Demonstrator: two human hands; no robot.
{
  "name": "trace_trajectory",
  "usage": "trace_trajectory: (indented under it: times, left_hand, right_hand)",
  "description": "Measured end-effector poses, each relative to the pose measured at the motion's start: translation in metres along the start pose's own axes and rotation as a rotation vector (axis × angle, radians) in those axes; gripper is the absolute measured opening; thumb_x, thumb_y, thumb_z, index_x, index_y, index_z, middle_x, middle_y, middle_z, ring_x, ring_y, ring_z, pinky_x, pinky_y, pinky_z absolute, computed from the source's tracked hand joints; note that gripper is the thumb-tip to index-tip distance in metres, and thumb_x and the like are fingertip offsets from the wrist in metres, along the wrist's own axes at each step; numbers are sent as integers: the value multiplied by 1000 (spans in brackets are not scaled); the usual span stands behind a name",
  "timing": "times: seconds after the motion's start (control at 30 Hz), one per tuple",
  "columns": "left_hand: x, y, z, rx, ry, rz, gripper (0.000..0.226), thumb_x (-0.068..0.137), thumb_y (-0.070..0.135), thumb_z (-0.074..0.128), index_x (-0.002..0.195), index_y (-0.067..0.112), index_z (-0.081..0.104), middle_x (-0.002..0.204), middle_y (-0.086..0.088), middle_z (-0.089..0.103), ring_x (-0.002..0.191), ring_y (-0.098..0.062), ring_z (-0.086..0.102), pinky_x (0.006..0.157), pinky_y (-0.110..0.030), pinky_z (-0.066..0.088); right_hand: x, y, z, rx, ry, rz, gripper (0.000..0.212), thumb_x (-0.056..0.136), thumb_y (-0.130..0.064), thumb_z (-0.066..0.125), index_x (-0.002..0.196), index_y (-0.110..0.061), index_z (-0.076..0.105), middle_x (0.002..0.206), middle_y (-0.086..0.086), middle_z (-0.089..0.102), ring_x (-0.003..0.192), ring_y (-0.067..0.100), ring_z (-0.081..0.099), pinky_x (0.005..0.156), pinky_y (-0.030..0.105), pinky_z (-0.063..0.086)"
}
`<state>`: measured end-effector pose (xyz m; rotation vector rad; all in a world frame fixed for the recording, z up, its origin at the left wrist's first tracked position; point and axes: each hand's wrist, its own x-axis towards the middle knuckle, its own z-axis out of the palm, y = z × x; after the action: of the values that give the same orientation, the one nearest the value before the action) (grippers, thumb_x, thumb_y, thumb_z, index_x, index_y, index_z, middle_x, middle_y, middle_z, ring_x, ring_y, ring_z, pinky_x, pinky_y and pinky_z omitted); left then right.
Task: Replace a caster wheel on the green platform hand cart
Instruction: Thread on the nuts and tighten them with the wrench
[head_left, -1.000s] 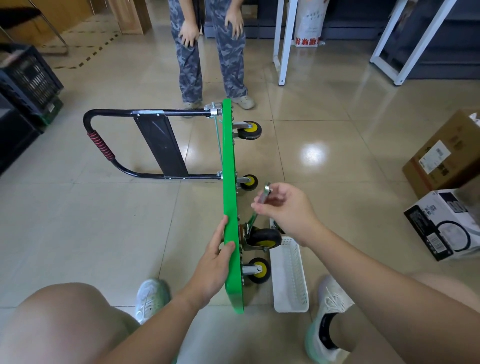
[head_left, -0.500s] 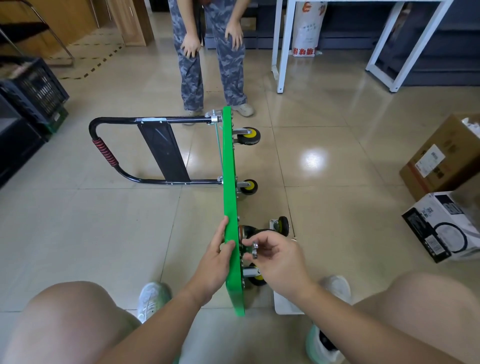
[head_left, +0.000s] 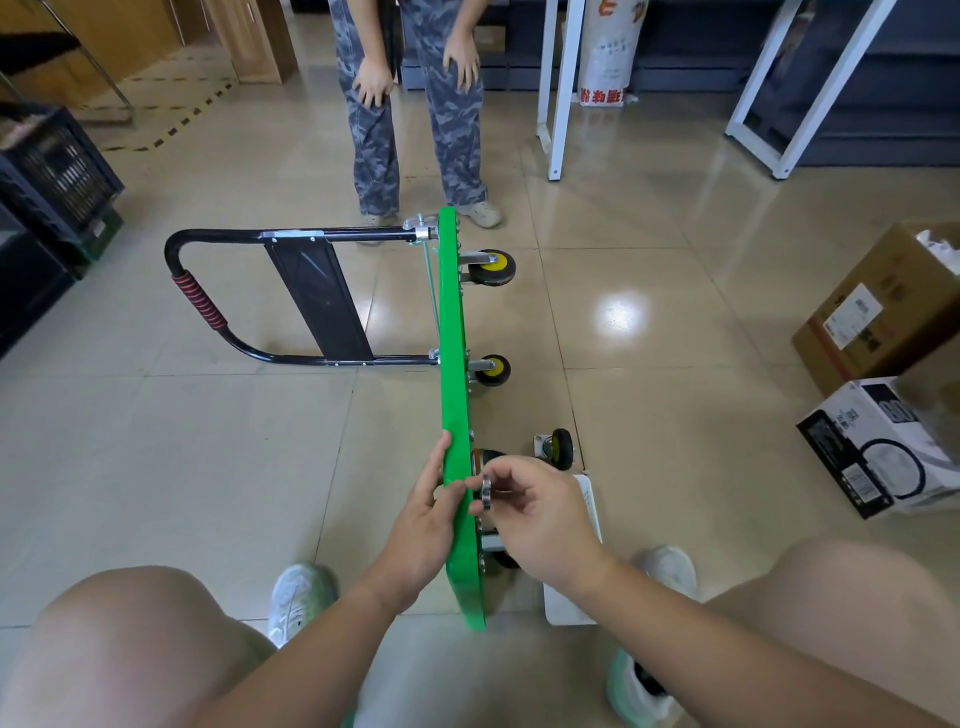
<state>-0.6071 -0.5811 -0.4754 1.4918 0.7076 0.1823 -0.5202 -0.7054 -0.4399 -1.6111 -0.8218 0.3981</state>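
The green flat-decked platform hand cart (head_left: 451, 332) is being stood on its long edge on the tiled floor (head_left: 208, 493), wheels facing 3 o'clock; its near rim is being clasped by the left hand (head_left: 418, 527); a small silver metal part (head_left: 486, 492) is being pinched in the narrow grip of the right hand (head_left: 540, 525), just beside the deck's underside; a loose yellow-hubbed black caster wheel (head_left: 560, 448) is lying at that hand's 1 o'clock, near a white plastic basket (head_left: 571, 603).

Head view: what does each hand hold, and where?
The left hand holds the green cart platform by its upper edge; the right hand pinches a small silvery metal tool near its end.
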Motion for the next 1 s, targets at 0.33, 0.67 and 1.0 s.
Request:
trace_trajectory:
  times: [0.33, 0.67, 1.0]
  left_hand:
    - [-2, 4, 1, 25, 32, -19, 55, 106, 33, 46, 139, 74, 32, 133, 24, 63, 119, -1, 63, 109, -32, 45]
    - [-10, 7, 2, -3, 3, -17, 55, 94, 47, 49, 136, 78, 32, 143, 20, 58, 125, -4, 60, 112, -36, 45]
    - [-4, 4, 1, 43, 16, -22, 56, 92, 47, 44, 137, 77, 31, 149, 23, 49, 122, -8, 61, 110, -43, 47]
  right_hand:
    - [-3, -1, -1, 71, 17, 41, 31, 79, -8, 59, 82, -38, 65, 88, 1, 69, 81, 21, 72, 78, 45, 61]
    - [4, -4, -3, -13, -142, 27, 17, 77, -22, 63, 84, -38, 64, 88, -1, 68, 83, 24, 71, 78, 48, 59]
    - [67, -3, -7, -22, -37, 253, 29, 81, -6, 77, 90, -32, 67, 90, -6, 74, 88, 10, 72, 88, 32, 58]
